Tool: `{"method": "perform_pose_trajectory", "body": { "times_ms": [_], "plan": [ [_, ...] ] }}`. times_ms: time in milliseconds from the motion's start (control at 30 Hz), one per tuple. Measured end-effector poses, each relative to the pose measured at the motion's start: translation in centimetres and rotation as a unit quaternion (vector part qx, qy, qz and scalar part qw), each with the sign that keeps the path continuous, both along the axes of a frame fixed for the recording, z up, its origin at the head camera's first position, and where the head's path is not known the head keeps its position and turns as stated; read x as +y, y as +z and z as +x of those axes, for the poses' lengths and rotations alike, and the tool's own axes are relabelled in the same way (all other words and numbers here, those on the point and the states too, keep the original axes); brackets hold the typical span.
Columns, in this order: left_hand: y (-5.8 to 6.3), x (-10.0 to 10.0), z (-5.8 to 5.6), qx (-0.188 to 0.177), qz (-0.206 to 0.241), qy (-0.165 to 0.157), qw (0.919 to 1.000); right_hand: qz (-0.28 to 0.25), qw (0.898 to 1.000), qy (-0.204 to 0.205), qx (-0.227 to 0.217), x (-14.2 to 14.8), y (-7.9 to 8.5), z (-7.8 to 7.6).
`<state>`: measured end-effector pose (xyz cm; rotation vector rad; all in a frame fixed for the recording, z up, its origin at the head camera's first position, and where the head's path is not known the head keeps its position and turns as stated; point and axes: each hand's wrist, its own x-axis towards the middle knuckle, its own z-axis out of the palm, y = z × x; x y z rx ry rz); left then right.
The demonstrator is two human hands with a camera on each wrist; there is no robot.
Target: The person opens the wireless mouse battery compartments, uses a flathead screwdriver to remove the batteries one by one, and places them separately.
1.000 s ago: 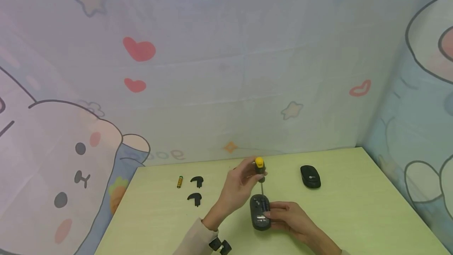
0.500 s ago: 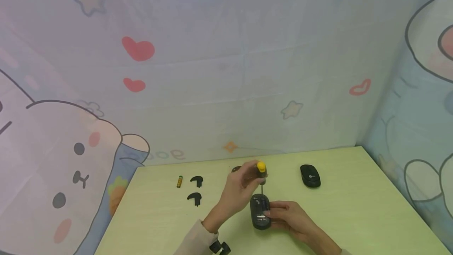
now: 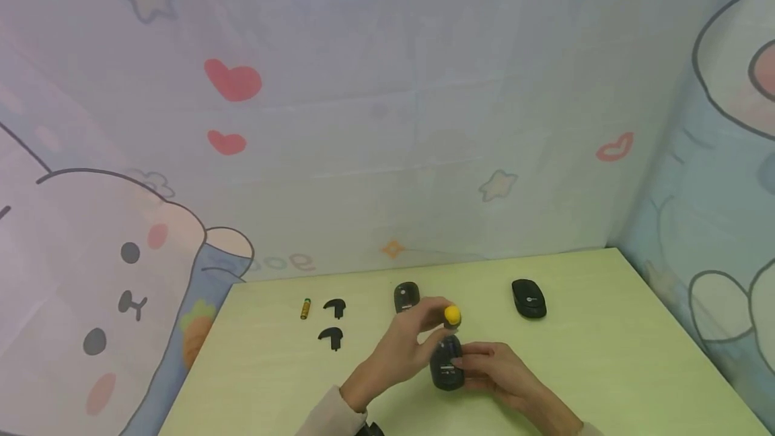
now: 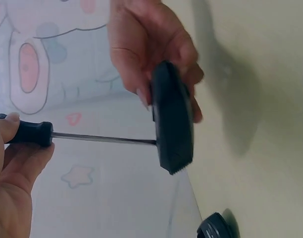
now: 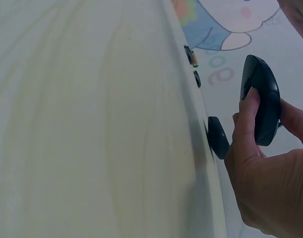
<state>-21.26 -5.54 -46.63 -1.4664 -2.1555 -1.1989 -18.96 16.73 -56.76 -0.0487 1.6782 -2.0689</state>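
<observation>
My left hand (image 3: 396, 348) grips a screwdriver (image 3: 452, 315) by its dark handle, which has a yellow end. In the left wrist view its metal shaft runs to the flat face of a black computer mouse (image 4: 174, 121), and the tip meets that face. My right hand (image 3: 502, 374) pinches the mouse at its side, thumb on one face and fingers on the other, above the table. Its underside, with a label, faces up in the head view. There, the handle and left hand hide the shaft and tip.
A second mouse (image 3: 406, 293) lies behind my left hand, partly covered by it. Another black mouse (image 3: 529, 299) is at the right. To the left are a battery (image 3: 305, 309) and two black hooked pieces, the rear one (image 3: 336, 307) and the front one (image 3: 331, 337).
The screwdriver's yellow end has swung down and slightly right, tilting toward the camera, and my left hand moved with it. The mouse behind that hand has come into view. My right hand barely moves.
</observation>
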Motion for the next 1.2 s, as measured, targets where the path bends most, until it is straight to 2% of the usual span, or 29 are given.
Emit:
{"method": "perform_pose_trajectory", "body": {
  "times_ms": [167,467,767,1000,1200],
  "plan": [
    [-0.5,-0.4,0.5,0.047,-0.021,0.012,0.9986,-0.003,1.000,0.008,0.007,-0.3,-0.3,0.2],
    [0.0,-0.3,0.4,0.074,-0.026,0.010,0.9969,-0.007,1.000,0.013,0.008,-0.8,-0.2,0.2],
    [0.5,-0.6,0.1,0.033,-0.024,0.010,0.9991,0.008,1.000,0.013,0.008,-1.2,0.1,0.4],
    [0.7,-0.8,-0.8,0.017,-0.008,0.018,0.9997,0.007,1.000,0.020,0.016,-1.2,0.3,0.5],
    [0.8,-1.3,-1.5,-0.023,0.013,0.030,0.9992,0.010,0.999,0.025,0.018,-1.3,0.3,0.6]
  ]
}}
